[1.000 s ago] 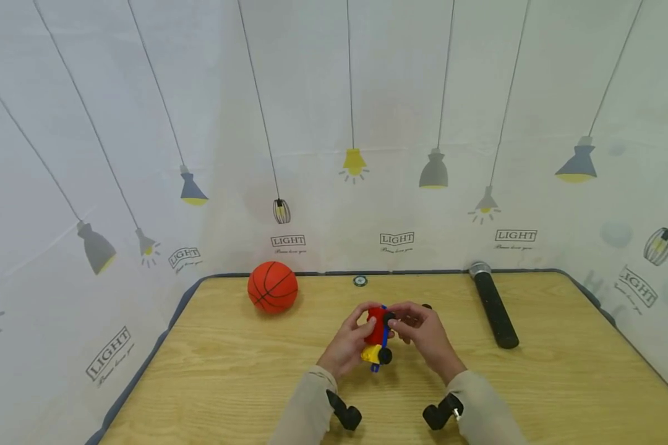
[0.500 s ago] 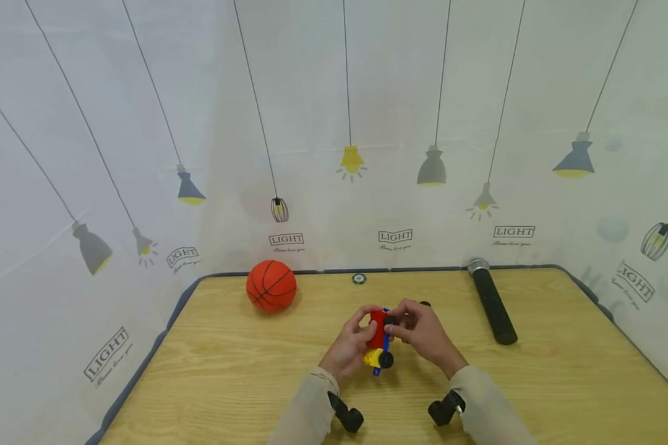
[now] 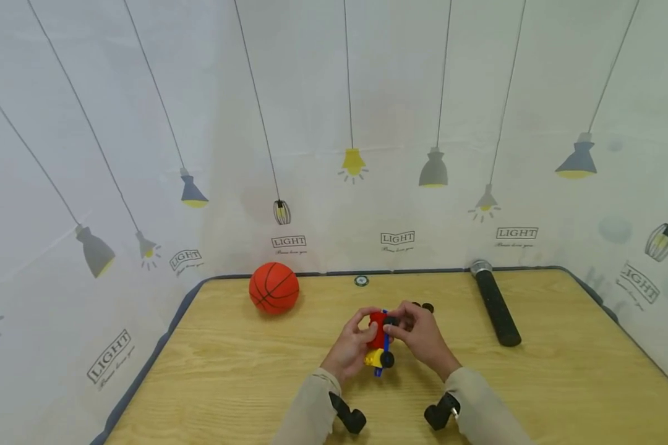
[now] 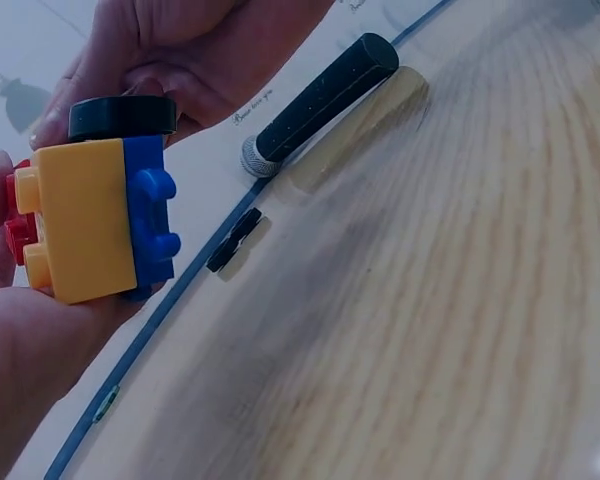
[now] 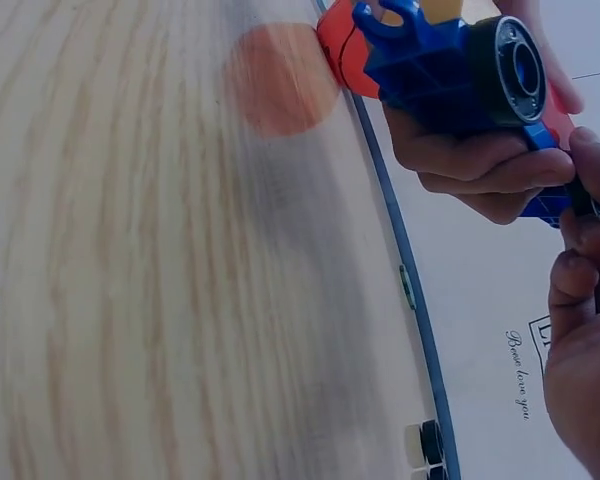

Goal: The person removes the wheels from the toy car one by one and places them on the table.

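In the head view my left hand [image 3: 346,347] grips a toy car of building blocks above the table. It has a red block [image 3: 377,334], a yellow block [image 3: 373,357] at the near end and a blue wheeled base [image 4: 150,210]. A black wheel [image 5: 507,72] sits on the base's side beside the yellow block. At the far end my right hand [image 3: 425,337] pinches a second black wheel [image 3: 391,321] between thumb and fingers, against the base's side. In the right wrist view those fingers partly hide that wheel.
Behind the right hand, small black wheels [image 3: 427,308] lie on the wooden table [image 3: 228,371]. A toy basketball [image 3: 274,288] sits at the back left, a microphone [image 3: 498,306] lies at the right. A small round disc [image 3: 361,280] lies by the back edge.
The right hand's thumb and fingers have shifted slightly and now cover more of the pinched wheel. The left hand keeps its grip on the toy car, which has barely moved.
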Tool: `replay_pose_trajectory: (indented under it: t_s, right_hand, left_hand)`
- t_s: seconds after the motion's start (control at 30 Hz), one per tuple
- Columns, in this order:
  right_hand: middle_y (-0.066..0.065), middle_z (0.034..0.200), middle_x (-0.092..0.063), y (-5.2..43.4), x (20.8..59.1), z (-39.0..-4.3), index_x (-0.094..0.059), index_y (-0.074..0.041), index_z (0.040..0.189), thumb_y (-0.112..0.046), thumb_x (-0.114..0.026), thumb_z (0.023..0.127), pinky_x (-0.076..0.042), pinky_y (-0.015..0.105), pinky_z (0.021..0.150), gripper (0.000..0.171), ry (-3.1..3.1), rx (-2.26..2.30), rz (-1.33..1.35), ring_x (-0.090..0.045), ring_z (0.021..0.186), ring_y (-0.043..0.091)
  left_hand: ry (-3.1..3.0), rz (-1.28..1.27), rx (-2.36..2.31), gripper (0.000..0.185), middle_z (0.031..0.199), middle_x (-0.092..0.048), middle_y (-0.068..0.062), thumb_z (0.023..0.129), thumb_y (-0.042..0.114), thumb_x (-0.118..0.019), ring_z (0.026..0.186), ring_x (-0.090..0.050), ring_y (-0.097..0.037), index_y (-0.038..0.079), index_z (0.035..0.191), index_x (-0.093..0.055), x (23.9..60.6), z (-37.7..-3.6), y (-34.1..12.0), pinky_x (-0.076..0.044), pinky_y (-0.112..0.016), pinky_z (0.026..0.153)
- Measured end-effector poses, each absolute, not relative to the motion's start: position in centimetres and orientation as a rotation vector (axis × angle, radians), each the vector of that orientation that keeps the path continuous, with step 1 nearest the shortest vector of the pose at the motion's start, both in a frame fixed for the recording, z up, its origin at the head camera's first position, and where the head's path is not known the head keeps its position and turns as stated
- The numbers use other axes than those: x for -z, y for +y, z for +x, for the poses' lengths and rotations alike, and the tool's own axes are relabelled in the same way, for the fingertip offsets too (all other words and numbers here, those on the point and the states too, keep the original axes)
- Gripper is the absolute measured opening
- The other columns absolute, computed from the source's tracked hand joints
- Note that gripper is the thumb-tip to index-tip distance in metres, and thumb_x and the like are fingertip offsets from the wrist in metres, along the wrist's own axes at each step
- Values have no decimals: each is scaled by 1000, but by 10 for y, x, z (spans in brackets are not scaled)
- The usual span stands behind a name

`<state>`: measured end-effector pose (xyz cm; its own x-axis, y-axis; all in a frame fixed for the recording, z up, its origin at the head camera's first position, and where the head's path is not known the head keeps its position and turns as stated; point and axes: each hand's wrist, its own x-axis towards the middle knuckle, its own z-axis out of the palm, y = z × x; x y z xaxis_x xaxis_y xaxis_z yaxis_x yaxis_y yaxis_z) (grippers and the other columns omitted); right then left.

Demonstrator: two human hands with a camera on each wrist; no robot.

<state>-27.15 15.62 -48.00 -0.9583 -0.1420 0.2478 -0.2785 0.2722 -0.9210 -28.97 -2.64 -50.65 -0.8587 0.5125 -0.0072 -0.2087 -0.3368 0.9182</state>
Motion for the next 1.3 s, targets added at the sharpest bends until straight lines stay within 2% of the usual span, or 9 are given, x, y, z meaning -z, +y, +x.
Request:
replay_pose_trajectory:
  t_s: [0.27,0.47,0.53,0.67,0.8,1.03,1.17,1.3]
  right_hand:
    - [19,93,-72,155,489,-274,-64,1,99,-6,-75,88,-55,23,65,17,-2370,-1811,378,-61,68,25]
    - [18,93,-72,155,496,-275,-63,-1,95,-5,-75,88,-53,22,62,15,-2332,-1782,373,-62,68,32]
    - [16,92,-73,156,499,-275,-63,-3,93,-4,-75,87,-53,22,62,13,-2330,-1742,378,-62,66,28]
    - [8,86,-72,159,504,-276,-68,-9,91,-5,-76,86,-49,20,58,10,-2362,-1551,415,-55,61,10]
    - [9,81,-70,164,502,-277,-72,-8,97,-6,-73,90,-49,22,54,8,-2377,-1568,436,-52,57,6]
    - [23,92,-67,174,491,-279,-66,4,117,-7,-68,94,-55,25,60,26,-2374,-1793,406,-64,64,21]
    - [20,96,-67,177,489,-278,-67,1,120,-9,-68,95,-54,25,58,27,-2413,-1776,370,-64,67,22]
    - [17,97,-67,184,489,-279,-68,-3,120,-8,-67,95,-53,25,58,25,-2436,-1761,302,-64,67,21]
  left_hand:
    - [1480,359,-2246,28,142,-51,-16,106,17,-48,104,-68,-17,18,135,-51,511,-289,-23,-56,-28,91]
    - [1507,352,-2253,28,143,-50,-18,106,18,-50,104,-68,-18,17,134,-52,512,-289,-20,-56,-28,91]
    - [1520,346,-2252,30,144,-49,-20,106,16,-49,104,-67,-19,14,135,-50,513,-289,-19,-56,-29,91]
    - [1528,263,-2291,35,142,-49,-23,105,12,-50,104,-68,-21,8,139,-46,513,-288,-21,-55,-31,95]
    - [1539,211,-2299,40,145,-48,-24,105,13,-50,107,-68,-23,8,144,-43,507,-291,-27,-53,-33,99]
    - [1509,208,-2278,39,153,-39,-20,106,19,-49,128,-60,-36,17,144,-43,496,-296,-29,-50,-38,107]
    - [1495,183,-2277,39,154,-38,-19,107,17,-47,130,-60,-36,16,146,-41,495,-294,-30,-48,-43,111]
    - [1492,157,-2283,37,155,-38,-19,107,18,-48,125,-64,-31,20,144,-44,495,-293,-31,-44,-48,114]
